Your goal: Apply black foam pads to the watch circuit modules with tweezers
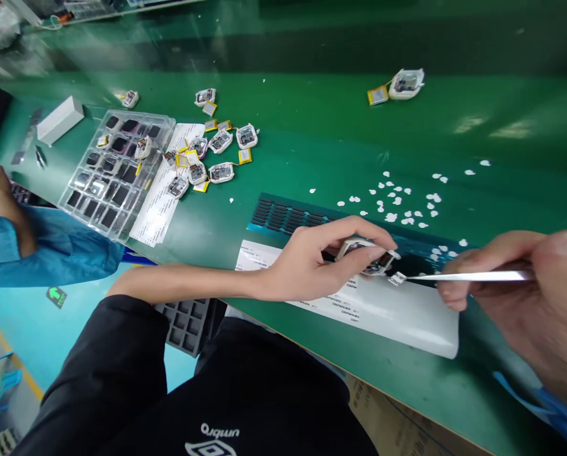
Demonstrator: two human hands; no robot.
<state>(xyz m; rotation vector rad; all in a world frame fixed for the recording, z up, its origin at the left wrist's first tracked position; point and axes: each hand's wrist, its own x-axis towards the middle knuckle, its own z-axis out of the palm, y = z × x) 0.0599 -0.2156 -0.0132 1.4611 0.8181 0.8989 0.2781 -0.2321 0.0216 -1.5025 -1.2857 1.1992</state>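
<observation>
My left hand (312,263) is closed around a small white device housing (359,253), its open side showing electronics, with thumb and fingers on its edges. My right hand (497,272) holds metal tweezers (473,277) pointing left. A small white label (397,278) with dark print is at the tweezer tip, just right of the housing and apart from it. Under the hands lie a white label sheet (407,316) with printed rows and a teal sheet of black strips (278,215).
Several housings with yellow-edged batteries (221,172) lie left of centre, another (407,84) at the back right. A clear compartment tray (117,171), a white box (60,120) and scattered white stickers (391,217) are on the green table (302,158). Another person's arm (8,215) is at left.
</observation>
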